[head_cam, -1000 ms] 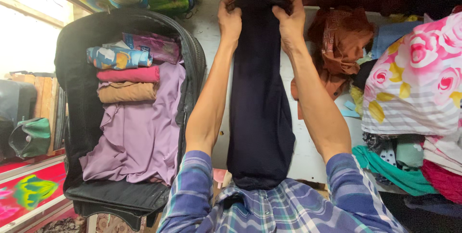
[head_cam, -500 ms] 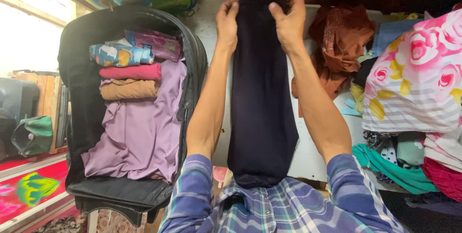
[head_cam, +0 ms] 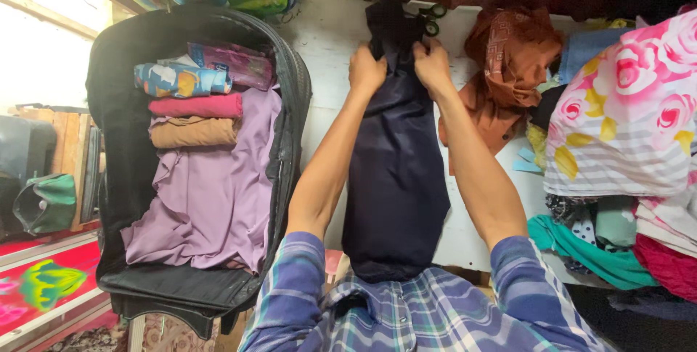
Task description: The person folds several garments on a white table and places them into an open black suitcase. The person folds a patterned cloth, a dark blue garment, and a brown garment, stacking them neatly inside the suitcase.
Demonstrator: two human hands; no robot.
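Note:
A long dark navy garment [head_cam: 396,170] lies stretched on the white surface [head_cam: 323,39] in front of me, running from my chest toward the far wall. My left hand [head_cam: 367,71] and my right hand [head_cam: 433,66] both pinch the cloth about a third of the way down from its far end, side by side and almost touching. Beyond my hands the far end of the garment bunches up near two small green rings [head_cam: 434,19].
An open black suitcase [head_cam: 120,127] on the left holds a mauve cloth [head_cam: 214,192] and several rolled garments [head_cam: 192,108]. A rust-brown garment [head_cam: 508,69] and a heap of clothes with a pink floral cloth [head_cam: 624,112] lie on the right.
Both hands have come back toward me from the garment's far end, moved closer together and gripped the cloth lower down. The far end now lies bunched and uncovered.

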